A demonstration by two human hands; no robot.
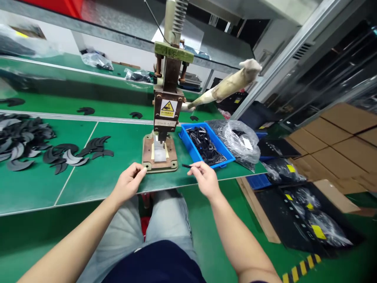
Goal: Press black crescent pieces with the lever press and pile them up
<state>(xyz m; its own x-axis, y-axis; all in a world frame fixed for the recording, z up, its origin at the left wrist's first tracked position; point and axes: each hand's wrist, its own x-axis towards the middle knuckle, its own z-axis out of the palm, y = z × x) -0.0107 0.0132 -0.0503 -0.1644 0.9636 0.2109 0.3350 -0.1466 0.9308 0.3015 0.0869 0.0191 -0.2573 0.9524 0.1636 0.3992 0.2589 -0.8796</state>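
Note:
A hand press (169,106) with a long wrapped lever (226,84) stands before me on the green bench. On its base plate (147,155) sits a pale metal fixture (160,153) under the tool. My left hand (129,182) is at the base's front left corner, fingers curled and thumb near the index fingertip; what they hold, if anything, is hidden. Between thumb and fingers of my right hand (204,179) is a small black strip (186,166), its tip pointing left toward the base. Close behind that hand lies a blue tray (191,147) full of small black parts (206,145).
Black curved pieces (26,135) are heaped on the left, with a smaller group (97,147) nearer the press. A clear plastic bag (240,137) lies right of the tray. Cardboard boxes (332,141) and an open carton of bagged parts (312,212) stand right of the bench.

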